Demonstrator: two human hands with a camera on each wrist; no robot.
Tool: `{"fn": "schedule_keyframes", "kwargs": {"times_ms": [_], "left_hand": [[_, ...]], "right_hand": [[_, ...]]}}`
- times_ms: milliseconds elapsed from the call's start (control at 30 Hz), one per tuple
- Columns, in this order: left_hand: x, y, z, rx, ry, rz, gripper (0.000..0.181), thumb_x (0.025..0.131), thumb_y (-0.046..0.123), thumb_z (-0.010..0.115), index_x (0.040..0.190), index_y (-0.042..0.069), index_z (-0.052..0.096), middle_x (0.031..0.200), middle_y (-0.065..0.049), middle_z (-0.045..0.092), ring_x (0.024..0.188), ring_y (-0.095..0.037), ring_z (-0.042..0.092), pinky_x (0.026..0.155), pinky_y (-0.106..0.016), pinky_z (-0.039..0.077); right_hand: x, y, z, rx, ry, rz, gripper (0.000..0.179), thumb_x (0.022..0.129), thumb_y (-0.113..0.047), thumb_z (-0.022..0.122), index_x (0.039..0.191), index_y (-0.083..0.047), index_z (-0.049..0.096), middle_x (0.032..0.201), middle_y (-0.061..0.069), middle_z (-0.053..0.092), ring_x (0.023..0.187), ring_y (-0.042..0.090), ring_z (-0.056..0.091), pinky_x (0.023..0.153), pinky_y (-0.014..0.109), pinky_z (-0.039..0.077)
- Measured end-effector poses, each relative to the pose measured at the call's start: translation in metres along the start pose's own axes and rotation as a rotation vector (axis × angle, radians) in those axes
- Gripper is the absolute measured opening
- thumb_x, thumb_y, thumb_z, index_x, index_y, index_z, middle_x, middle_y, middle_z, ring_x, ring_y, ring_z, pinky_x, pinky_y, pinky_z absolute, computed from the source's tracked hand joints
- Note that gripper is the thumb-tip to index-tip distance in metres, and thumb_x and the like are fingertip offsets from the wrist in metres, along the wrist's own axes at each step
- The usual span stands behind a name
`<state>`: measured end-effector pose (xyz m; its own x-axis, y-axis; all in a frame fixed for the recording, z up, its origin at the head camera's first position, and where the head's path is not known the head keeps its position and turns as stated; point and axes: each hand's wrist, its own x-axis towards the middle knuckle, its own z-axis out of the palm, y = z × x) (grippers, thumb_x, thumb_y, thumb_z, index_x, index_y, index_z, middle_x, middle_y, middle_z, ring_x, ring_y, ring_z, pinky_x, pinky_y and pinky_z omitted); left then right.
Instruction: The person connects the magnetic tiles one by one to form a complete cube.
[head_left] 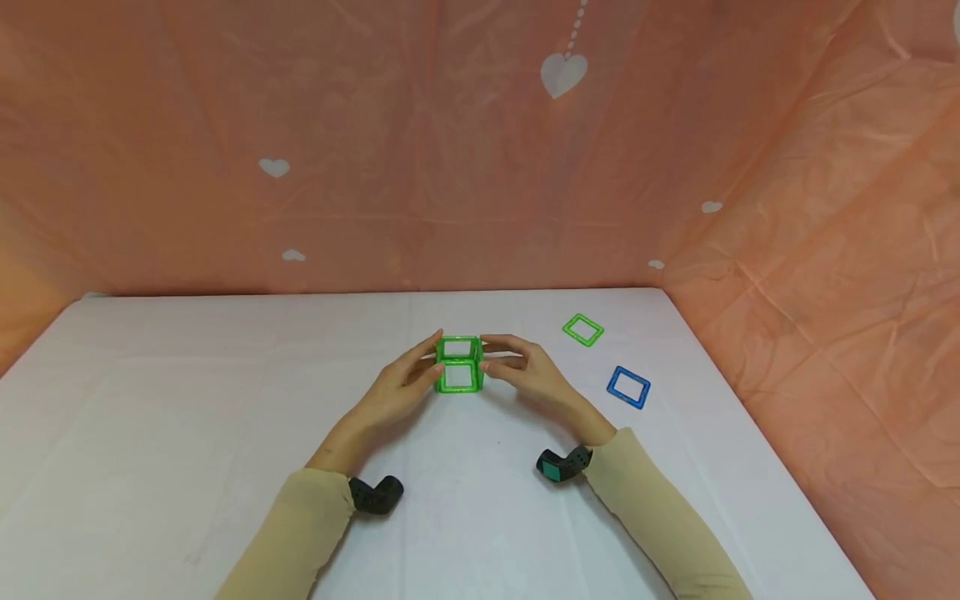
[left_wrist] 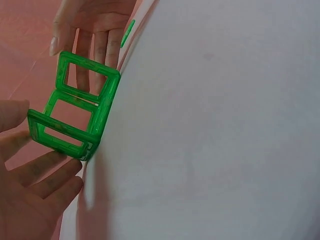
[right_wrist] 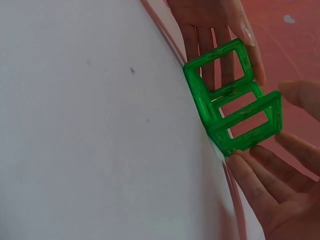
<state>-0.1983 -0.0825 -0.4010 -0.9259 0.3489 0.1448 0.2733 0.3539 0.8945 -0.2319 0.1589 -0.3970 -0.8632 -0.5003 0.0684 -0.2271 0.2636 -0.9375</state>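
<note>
Several green square magnetic tiles form an open box shape [head_left: 459,361] over the white table, between both hands. In the left wrist view, panels of this box [left_wrist: 105,110] stand at angles to each other, with open window centres. My left hand [head_left: 393,390] holds the box's left side, thumb at the near edge and fingers behind. On the opposite side, my right hand [head_left: 536,377] grips it with thumb and fingertips. From the right wrist, the right hand's fingers [right_wrist: 255,185] lie along the lower edge of the box.
A loose green square tile [head_left: 576,337] lies flat at the table's back right. Nearer, a blue square tile [head_left: 625,399] also lies flat. White cloth [head_left: 225,400] covers the table, and a pink curtain [head_left: 420,167] with hearts hangs behind and along the right.
</note>
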Motion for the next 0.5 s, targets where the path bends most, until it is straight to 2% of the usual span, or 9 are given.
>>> {"fn": "schedule_keyframes", "kwargs": {"times_ms": [200, 500], "left_hand": [[0.0019, 0.0014, 0.0008, 0.026, 0.024, -0.036, 0.056, 0.100, 0.017, 0.050, 0.149, 0.001, 0.029, 0.142, -0.027, 0.045, 0.125, -0.041, 0.051, 0.105, -0.050, 0.040], [0.0020, 0.0004, 0.0005, 0.049, 0.073, -0.017, 0.050, 0.099, 0.014, 0.052, 0.143, -0.003, 0.038, 0.137, -0.025, 0.050, 0.122, -0.040, 0.054, 0.102, -0.048, 0.043]], "right_hand": [[0.0008, 0.0023, -0.0004, 0.001, 0.011, 0.012, 0.050, 0.091, -0.012, 0.065, 0.138, -0.004, 0.048, 0.133, 0.022, 0.055, 0.116, 0.035, 0.060, 0.092, 0.040, 0.052], [0.0016, 0.0022, -0.0002, 0.032, 0.020, -0.028, 0.042, 0.091, -0.006, 0.063, 0.131, 0.005, 0.052, 0.124, 0.027, 0.058, 0.105, 0.036, 0.065, 0.082, 0.037, 0.056]]}}
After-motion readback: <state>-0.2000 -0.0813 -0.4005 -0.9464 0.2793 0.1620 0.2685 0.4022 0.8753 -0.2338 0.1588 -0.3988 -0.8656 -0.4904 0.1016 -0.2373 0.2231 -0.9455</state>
